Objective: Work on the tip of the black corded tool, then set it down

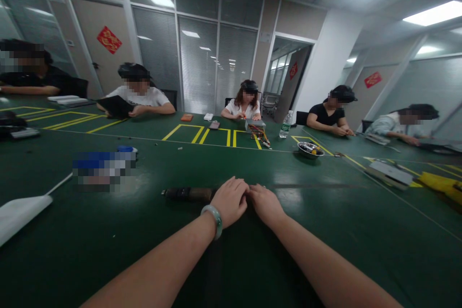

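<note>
While the left hand [231, 200] overlies a dark cylinder [191, 194] beside the right hand [266, 206], neither grip can be told. Open bench [277, 163] parts them from the metal bowl [310, 155].

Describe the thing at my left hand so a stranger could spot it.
On the big green table, find your left hand with the pale green bangle. A dark rod pokes out leftward from that hand. Unlike the silver bowl farther off, it is long, slim and brownish-black, with a narrow tip.
</note>
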Demonstrator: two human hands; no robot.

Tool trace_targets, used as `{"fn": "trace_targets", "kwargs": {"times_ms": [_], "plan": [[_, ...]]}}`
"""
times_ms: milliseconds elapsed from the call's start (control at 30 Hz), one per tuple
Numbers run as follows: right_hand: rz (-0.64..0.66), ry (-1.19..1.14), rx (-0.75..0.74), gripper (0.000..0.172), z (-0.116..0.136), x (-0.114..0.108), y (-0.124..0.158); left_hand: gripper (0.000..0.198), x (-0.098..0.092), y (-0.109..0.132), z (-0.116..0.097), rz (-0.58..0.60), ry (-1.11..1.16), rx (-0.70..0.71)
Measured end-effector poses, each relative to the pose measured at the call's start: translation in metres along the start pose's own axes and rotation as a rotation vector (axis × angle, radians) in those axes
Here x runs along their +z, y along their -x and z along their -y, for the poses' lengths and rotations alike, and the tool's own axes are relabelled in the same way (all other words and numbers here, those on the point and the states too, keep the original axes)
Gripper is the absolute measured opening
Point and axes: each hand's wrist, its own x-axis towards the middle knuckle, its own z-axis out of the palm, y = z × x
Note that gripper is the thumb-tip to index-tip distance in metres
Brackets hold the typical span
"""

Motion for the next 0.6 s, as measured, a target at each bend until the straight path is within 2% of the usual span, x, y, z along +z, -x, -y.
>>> {"fn": "trace_targets", "kwargs": {"times_ms": [100,233,333,467,533,600], "plan": [[0.061,0.029,0.021,0.022,0.001,0.001,-0.003,0.018,-0.005,0.003,-0.004,-0.015,0.058,0.088],[0.084,0.004,-0.018,0.022,-0.001,-0.001,-0.006,0.021,-0.008,0.008,-0.002,0.051,0.144,0.206],[0.083,0.021,-0.037,0.026,-0.016,-0.007,-0.005,0.024,-0.011,0.011,0.002,0.066,0.174,0.249],[0.051,0.156,0.136,0.034,-0.069,-0.021,0.017,0.027,-0.013,0.012,0.006,0.117,0.182,0.256],[0.050,0.221,0.269,0.036,-0.109,-0.031,0.045,0.028,-0.013,0.012,0.007,0.168,0.179,0.258],[0.053,0.272,0.411,0.039,-0.151,-0.043,0.085,0.029,-0.010,0.011,0.008,0.213,0.183,0.256]]}}
